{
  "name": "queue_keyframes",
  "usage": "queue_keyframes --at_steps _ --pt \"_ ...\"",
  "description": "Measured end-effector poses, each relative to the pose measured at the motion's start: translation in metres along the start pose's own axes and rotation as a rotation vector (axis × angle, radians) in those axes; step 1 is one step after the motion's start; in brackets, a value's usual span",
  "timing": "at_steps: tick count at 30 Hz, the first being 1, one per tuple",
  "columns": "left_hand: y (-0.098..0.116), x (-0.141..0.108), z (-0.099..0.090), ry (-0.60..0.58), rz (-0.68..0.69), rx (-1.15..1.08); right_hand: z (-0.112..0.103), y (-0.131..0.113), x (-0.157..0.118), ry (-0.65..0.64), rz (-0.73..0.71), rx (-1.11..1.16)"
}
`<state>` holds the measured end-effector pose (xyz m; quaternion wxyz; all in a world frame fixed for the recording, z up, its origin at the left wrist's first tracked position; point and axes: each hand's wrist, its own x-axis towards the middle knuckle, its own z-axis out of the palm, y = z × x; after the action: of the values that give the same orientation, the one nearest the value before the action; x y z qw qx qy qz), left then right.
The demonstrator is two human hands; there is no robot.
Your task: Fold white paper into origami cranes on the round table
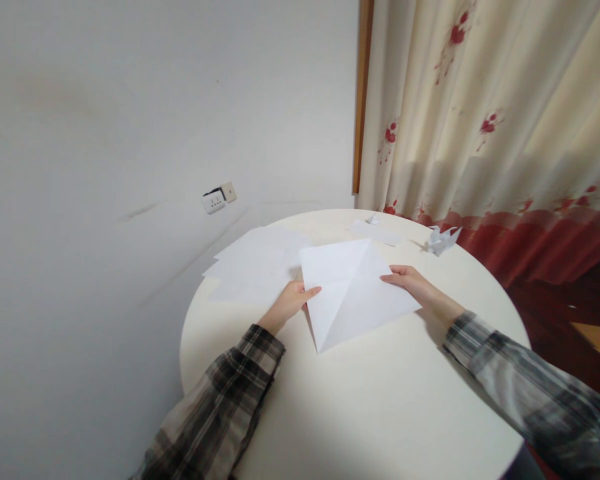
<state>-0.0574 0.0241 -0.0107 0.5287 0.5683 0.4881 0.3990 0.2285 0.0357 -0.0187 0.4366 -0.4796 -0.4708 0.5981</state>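
Note:
Between my hands is a white sheet of paper (pixel 360 293), roughly square, with a crease running diagonally across it. My left hand (pixel 293 300) grips its left edge, thumb on top and fingers underneath. At the right edge, my right hand (pixel 407 279) pinches the sheet between thumb and fingers. The paper is tilted, and its near corner points toward me. Whether any part of it rests on the table cannot be made out.
The round white table (pixel 380 413) carries a spread of loose white sheets (pixel 260 257) at the left. A folded paper crane (pixel 441 240) stands at the right edge. Farther back are a smaller folded paper piece (pixel 373 219) and a flat paper (pixel 377 233). A wall and curtain (pixel 455 133) lie behind.

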Motion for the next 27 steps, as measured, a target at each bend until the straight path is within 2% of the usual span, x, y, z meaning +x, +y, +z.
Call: queue_keyframes --at_steps 4,10,15,17,19,21,23,27 --pt "0.002 -0.004 0.004 -0.006 -0.018 -0.040 0.000 -0.001 0.003 0.072 -0.013 -0.015" --pt "0.000 -0.002 0.003 -0.009 -0.007 -0.095 -0.001 0.001 0.002 0.000 -0.013 0.024" --pt "-0.001 -0.002 0.005 0.019 -0.031 -0.144 0.000 -0.001 -0.003 -0.009 -0.060 0.070" --pt "-0.001 -0.003 0.008 0.086 -0.026 -0.191 0.003 -0.003 -0.005 0.002 -0.115 0.107" --pt "0.000 -0.003 0.011 0.202 -0.003 -0.253 0.010 -0.004 -0.008 -0.023 -0.170 0.140" --pt "0.002 -0.004 0.015 0.319 0.025 -0.311 0.020 -0.005 -0.011 -0.108 -0.185 0.152" --pt "0.004 -0.006 0.020 0.367 0.039 -0.364 0.033 -0.004 -0.014 -0.182 -0.182 0.126" --pt "0.009 -0.009 0.028 0.207 0.020 -0.451 0.047 0.001 -0.015 -0.007 -0.291 0.113"
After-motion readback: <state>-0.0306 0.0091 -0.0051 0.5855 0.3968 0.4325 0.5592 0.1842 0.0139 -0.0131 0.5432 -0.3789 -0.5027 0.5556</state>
